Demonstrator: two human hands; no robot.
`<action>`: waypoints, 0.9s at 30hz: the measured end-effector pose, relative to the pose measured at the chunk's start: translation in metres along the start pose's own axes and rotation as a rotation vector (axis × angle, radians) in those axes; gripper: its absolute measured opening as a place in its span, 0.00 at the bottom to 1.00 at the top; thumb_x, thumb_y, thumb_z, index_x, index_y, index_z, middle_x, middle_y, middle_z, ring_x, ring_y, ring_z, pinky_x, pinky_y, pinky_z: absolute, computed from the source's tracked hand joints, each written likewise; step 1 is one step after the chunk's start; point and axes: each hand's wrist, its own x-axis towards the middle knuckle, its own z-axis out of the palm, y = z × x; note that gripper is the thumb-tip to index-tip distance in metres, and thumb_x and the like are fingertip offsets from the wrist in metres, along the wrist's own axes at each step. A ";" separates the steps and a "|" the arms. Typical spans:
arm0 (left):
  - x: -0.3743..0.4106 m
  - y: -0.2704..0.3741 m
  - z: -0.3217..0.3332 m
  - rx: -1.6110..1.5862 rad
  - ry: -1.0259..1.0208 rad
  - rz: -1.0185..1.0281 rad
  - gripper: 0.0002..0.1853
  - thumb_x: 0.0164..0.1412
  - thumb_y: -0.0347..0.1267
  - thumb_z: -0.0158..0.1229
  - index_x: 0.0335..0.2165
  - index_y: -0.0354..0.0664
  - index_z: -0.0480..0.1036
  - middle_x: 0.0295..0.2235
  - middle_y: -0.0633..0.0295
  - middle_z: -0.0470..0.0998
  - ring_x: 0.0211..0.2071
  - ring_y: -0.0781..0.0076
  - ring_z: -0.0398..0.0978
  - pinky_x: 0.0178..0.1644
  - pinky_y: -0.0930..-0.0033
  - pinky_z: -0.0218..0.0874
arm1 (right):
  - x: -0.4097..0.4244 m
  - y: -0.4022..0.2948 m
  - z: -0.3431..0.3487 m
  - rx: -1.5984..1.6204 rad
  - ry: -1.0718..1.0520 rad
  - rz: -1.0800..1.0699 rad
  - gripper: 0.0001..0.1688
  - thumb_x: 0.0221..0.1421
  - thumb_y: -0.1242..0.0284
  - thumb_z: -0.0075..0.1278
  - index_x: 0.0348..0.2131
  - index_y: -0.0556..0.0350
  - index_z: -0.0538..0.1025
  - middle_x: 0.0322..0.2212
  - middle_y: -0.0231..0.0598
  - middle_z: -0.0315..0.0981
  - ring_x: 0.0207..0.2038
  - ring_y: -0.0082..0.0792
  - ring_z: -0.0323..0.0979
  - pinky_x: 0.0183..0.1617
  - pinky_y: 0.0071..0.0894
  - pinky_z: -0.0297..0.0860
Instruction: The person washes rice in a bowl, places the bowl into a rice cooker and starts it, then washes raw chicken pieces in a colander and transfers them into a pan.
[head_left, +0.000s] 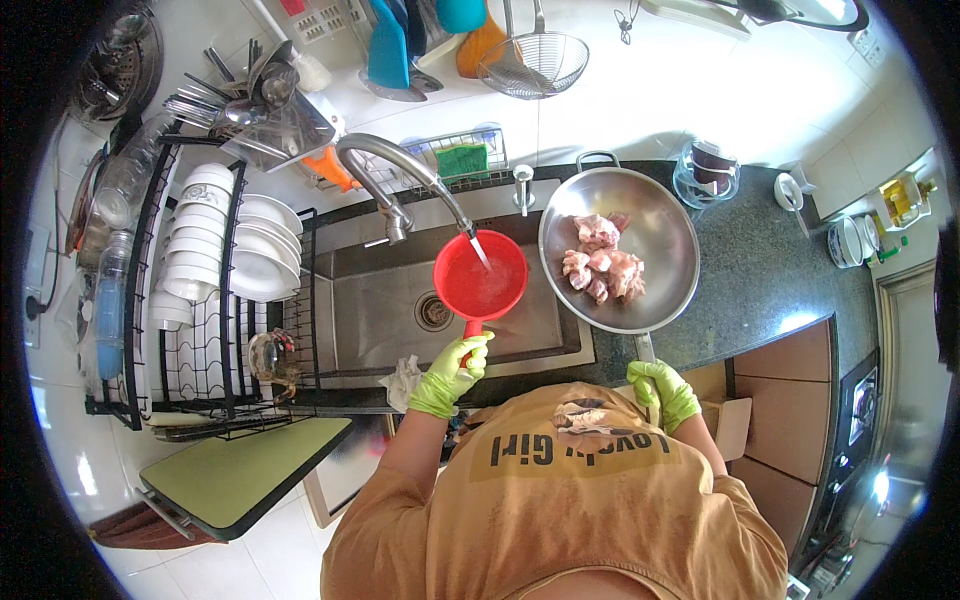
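Note:
My left hand (454, 370), in a yellow-green glove, is closed around the handle of a red plastic ladle (481, 275) held over the steel sink (360, 330). Water runs from the curved faucet (397, 169) into the ladle's bowl, which has water in it. In a matching glove, my right hand (663, 391) grips the handle of a large stainless-steel pan (664, 247). The pan stands on the counter to the right of the sink. Pieces of raw meat (606, 262) lie in its left and middle part.
A black dish rack (232, 330) with white bowls (201, 240) and plates (262, 255) stands left of the sink. A crumpled white cloth or tissue (403, 381) lies at the sink's front edge. Behind the pan is a clear container (706, 174). Utensils and a wire strainer (534, 66) hang above.

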 end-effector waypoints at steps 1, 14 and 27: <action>0.000 0.000 0.000 -0.015 -0.001 -0.006 0.18 0.64 0.28 0.46 0.51 0.32 0.61 0.20 0.72 0.60 0.16 0.87 0.57 0.18 0.84 0.51 | 0.000 0.000 0.000 0.002 0.003 -0.002 0.09 0.52 0.71 0.55 0.23 0.56 0.72 0.11 0.28 0.64 0.10 0.22 0.60 0.13 0.19 0.57; -0.004 0.002 0.004 -0.060 -0.007 -0.013 0.18 0.64 0.27 0.45 0.51 0.30 0.61 0.19 0.73 0.57 0.15 0.86 0.56 0.18 0.83 0.50 | -0.005 -0.001 0.006 0.007 0.028 -0.013 0.10 0.52 0.71 0.55 0.22 0.56 0.72 0.10 0.27 0.64 0.09 0.22 0.59 0.12 0.19 0.56; -0.005 0.002 0.000 -0.045 -0.090 -0.012 0.17 0.62 0.26 0.49 0.48 0.31 0.63 0.21 0.71 0.61 0.16 0.86 0.58 0.19 0.84 0.52 | -0.004 -0.003 0.006 -0.006 0.003 0.006 0.13 0.52 0.69 0.55 0.20 0.56 0.72 0.08 0.30 0.63 0.08 0.25 0.57 0.13 0.21 0.55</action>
